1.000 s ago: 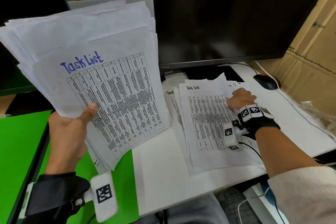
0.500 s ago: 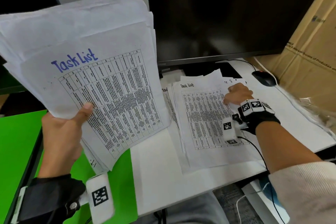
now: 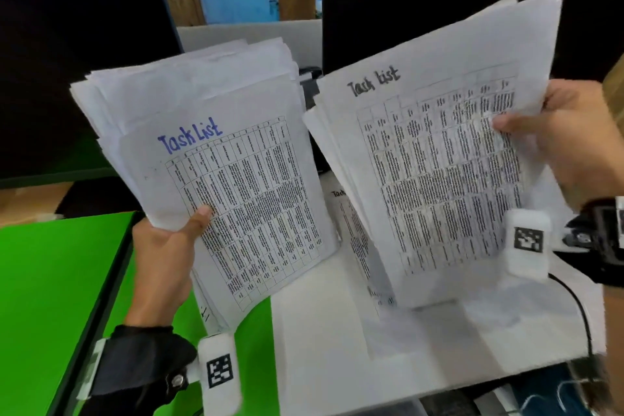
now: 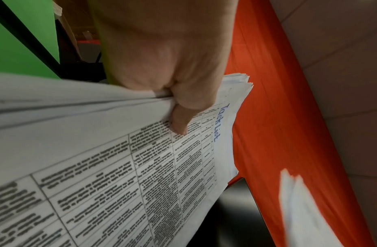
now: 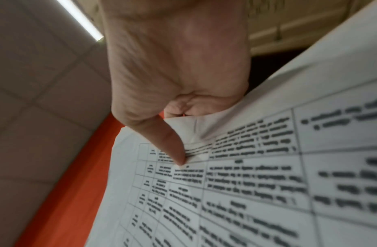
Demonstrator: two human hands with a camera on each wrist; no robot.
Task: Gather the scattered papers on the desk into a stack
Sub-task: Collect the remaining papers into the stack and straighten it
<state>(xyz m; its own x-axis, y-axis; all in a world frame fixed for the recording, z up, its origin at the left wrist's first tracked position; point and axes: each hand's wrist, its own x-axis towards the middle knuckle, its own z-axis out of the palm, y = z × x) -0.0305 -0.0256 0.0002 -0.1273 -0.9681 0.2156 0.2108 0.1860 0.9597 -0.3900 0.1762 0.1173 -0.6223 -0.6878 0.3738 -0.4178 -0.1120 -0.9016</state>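
My left hand [image 3: 175, 240] grips a thick stack of printed sheets [image 3: 216, 159] headed "Task List" in blue, held up above the desk's left part; its thumb presses the top sheet [image 4: 179, 123]. My right hand [image 3: 553, 135] pinches a thinner bundle of papers [image 3: 439, 152] with a black "Task List" heading by its right edge, lifted off the desk, thumb on the table print [image 5: 173, 150]. The two bundles hang side by side, a narrow gap between them. One more printed sheet [image 3: 351, 233] lies on the white desk [image 3: 324, 341], partly hidden under the raised bundle.
A dark monitor [image 3: 422, 0] stands behind the papers and another dark screen [image 3: 77, 61] at the left. A green surface [image 3: 50, 297] covers the left. A black cable [image 3: 580, 314] runs over the desk's right edge. Cardboard shows at the far right.
My right hand has picked up the bundle that lay on the desk and raised it next to the left-hand stack. The left hand keeps its stack, now lower in view.
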